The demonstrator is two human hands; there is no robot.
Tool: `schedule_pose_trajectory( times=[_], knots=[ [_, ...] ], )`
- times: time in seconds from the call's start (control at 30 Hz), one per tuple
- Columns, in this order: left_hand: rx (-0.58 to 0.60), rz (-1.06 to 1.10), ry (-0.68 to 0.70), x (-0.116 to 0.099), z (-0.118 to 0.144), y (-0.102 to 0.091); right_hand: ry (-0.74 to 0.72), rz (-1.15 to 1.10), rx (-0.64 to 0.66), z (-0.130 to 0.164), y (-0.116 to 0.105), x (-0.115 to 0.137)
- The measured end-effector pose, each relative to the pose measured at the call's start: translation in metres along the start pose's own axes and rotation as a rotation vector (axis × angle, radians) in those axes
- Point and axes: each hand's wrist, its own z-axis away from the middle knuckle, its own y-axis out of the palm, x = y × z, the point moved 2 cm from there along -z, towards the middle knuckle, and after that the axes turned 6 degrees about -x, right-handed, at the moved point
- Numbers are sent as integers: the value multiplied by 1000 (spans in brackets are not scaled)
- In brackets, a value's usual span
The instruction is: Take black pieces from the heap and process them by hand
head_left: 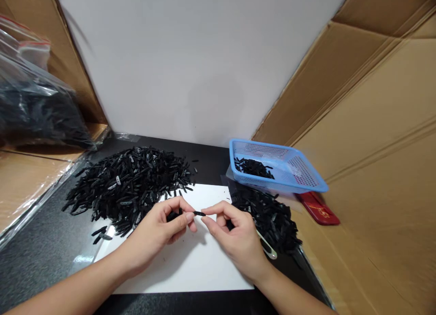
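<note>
Between both hands, above a white sheet (190, 265), is one small black elongated piece (199, 213); its exact kind I cannot make out. My left hand (166, 222) pinches its left end between thumb and fingers. At the other end, the thumb and forefinger of my right hand (235, 233) close on it. To the left, a large heap of similar black pieces (132, 183) spreads over the dark tabletop and the sheet's edge. A smaller heap (272, 219) lies just beyond my right hand, and a pale green handle (268, 247) sticks out partly hidden behind that hand.
A blue perforated basket (306, 187) at the back right holds some black pieces. Beside it lies a red packet (318, 208). Cardboard (384, 137) walls the right side. On the left, a clear zip bag (41, 106) full of black pieces rests on cardboard. A white wall (190, 56) stands behind.
</note>
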Motion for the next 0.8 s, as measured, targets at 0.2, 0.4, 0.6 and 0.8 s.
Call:
schedule_pose_trajectory(
  times=[0.2, 0.4, 0.6, 0.8],
  knots=[
    [-44, -404, 234, -4, 2, -1, -81, 65, 48, 0, 1, 3],
    [7, -702, 410, 3, 3, -1, -245, 205, 90, 0, 0, 9],
    [30, -753, 505, 7, 3, -1, -250, 224, 109, 1, 0, 9],
    [74, -543, 313, -4, 6, 0, -150, 73, 126, 3, 2, 8]
  ],
)
